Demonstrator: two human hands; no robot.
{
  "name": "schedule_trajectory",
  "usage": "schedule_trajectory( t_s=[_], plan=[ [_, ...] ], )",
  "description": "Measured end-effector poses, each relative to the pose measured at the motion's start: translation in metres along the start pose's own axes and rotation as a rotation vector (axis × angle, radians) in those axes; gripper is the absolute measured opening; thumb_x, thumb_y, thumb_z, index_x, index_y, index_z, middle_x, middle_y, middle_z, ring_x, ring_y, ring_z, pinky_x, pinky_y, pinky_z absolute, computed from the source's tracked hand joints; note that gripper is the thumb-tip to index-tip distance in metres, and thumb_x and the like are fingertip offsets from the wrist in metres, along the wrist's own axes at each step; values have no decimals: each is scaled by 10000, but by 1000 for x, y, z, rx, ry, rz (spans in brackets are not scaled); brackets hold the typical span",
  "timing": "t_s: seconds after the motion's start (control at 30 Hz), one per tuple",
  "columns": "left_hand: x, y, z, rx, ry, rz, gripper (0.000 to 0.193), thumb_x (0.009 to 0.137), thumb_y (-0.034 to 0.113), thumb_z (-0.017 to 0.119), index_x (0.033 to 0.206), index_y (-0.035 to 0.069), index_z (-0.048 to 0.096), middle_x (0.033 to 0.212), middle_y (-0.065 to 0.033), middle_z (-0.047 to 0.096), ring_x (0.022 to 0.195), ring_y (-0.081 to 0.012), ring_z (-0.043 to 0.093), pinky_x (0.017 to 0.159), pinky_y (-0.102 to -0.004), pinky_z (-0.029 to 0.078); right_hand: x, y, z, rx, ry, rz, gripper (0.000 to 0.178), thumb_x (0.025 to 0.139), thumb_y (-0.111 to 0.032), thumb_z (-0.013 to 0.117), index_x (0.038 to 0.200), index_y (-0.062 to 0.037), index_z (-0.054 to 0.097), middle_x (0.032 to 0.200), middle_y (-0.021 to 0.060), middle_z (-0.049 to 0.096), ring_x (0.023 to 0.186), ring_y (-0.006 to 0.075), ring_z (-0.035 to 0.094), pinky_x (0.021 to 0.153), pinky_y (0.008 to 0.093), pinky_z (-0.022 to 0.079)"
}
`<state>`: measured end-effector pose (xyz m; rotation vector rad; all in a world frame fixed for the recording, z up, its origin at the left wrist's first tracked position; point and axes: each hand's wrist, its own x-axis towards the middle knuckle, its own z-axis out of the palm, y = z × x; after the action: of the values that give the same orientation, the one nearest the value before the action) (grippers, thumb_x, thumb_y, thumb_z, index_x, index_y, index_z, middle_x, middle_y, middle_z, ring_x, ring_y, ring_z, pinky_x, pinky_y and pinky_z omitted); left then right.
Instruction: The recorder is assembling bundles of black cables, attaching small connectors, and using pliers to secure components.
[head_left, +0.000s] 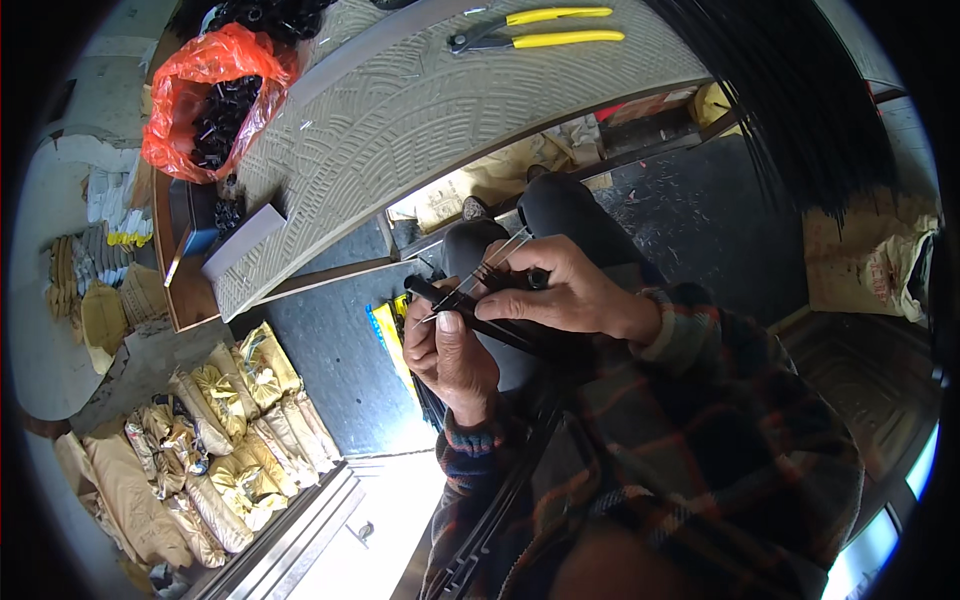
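Over my lap, my left hand [450, 365] is closed around the end of a black rod [425, 290], its thumb pressed near a thin pale wire. My right hand [572, 290] is closed just to the right, thumb and fingers pinching dark parts along the same piece. Thin silvery wires [513, 245] slant up between the hands. The piece looks like a frame of black rods, perhaps an umbrella frame. Long dark strips [475, 555] trail down against my plaid jacket. My fingers hide where wires and rod meet.
A textured workbench [400, 130] carries yellow-handled cutting pliers [540, 28] and a red plastic bag [170, 120] of small black parts. A bundle of long black rods [790, 90] overhangs its right end. Wrapped brown packages [130, 490] lie at the lower left.
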<state>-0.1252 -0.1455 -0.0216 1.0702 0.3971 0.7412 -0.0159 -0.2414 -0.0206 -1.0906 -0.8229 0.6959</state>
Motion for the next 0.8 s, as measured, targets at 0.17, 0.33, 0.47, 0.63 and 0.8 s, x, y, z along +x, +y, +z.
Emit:
schedule_trajectory(
  t_s=[0.17, 0.33, 0.47, 0.63, 0.8],
  plan=[
    [-3, -2, 0, 50, 62, 28, 262, 793, 147, 635, 999, -1, 574, 991, -138, 605, 851, -172, 578, 832, -313, 435, -4, -8, 9, -16, 69, -6, 172, 811, -88, 618, 886, 48, 544, 769, 75, 571, 712, 96, 519, 625, 261, 401],
    [-5, 2, -4, 25, 49, -3, 268, 787, 147, 643, 1007, 7, 580, 995, -137, 606, 862, -166, 571, 834, -310, 431, -5, -5, 12, -62, 70, -32, 176, 813, -93, 621, 882, 50, 544, 767, 84, 586, 722, 100, 540, 647, 253, 421],
    [-8, -1, -2, 13, 59, 8, 260, 808, 146, 617, 999, -26, 574, 980, -129, 608, 854, -166, 571, 837, -300, 425, -5, -3, 13, -124, 72, -12, 214, 783, -123, 670, 864, 53, 579, 798, 84, 614, 723, 106, 571, 664, 244, 433],
    [-13, -4, 8, -30, 82, 76, 283, 849, 186, 578, 972, -68, 566, 938, -117, 608, 858, -147, 558, 826, -267, 412, 4, -1, 8, 63, 27, 105, 207, 767, -131, 691, 867, 35, 620, 821, 76, 632, 729, 98, 578, 671, 236, 432],
    [-10, -14, 9, 20, 48, 145, 291, 856, 186, 560, 970, -81, 576, 967, -111, 594, 868, -159, 550, 830, -279, 405, -1, -2, 6, -59, 15, 66, 228, 750, -121, 701, 922, 2, 616, 817, 49, 622, 703, 77, 527, 653, 231, 416]
  ],
)
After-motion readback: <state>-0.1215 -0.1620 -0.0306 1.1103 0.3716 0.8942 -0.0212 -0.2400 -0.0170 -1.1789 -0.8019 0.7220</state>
